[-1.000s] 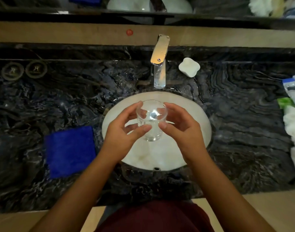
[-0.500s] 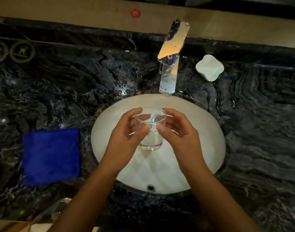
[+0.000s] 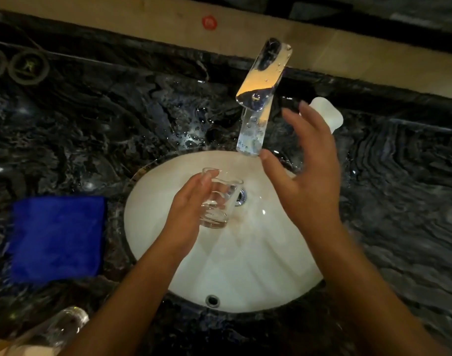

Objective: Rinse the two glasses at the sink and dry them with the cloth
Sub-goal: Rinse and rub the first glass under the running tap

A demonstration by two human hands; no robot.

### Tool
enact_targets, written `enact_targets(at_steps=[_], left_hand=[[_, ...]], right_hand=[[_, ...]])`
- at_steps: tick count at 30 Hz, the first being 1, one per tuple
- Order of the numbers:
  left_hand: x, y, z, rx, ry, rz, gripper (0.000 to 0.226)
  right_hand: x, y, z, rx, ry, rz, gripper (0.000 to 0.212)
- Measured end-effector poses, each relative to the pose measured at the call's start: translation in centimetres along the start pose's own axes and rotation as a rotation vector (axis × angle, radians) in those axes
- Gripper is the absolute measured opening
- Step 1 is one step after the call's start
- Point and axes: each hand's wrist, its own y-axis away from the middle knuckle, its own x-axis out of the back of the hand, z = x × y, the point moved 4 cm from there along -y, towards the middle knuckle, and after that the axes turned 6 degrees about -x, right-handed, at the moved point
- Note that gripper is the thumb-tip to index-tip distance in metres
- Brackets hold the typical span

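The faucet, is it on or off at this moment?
Off, it seems: no stream falls from the faucet spout into the sink.

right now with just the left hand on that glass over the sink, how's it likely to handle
Probably slippery: the glass is clear and smooth, and droplets on the faucet suggest wet surroundings. Likely fragile too, since it hangs over the hard white basin. It seems light for its size: the left hand alone holds it, while the right hand is off it, open near the faucet.
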Motion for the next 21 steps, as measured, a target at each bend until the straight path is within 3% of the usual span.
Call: enact_targets(at_steps=[4,8,14,21], left_hand=[[-0.7,-1.3,-0.9,0.054,0.065,0.019,0.046],[-1.2,-2.2,-1.2,0.085,0.091,0.062,0.053],[-2.0,-3.7,-1.8,0.109,0.118,0.069,0.059],[-2.8,-4.8,-2.0,0.156,0.084,0.088,0.048]], right_hand=[[-1.2,-3.2,-1.6,0.176,0.158,-0.037,0.065],[-2.6,-4.5,-2.3,0.298,0.228,-0.028,0.058],[-3.3,-5.6,-2.3,0.3,0.31,0.017,0.05],[-3.2,-6.2,-3.0,0.287,0.259,0.101,0.036]])
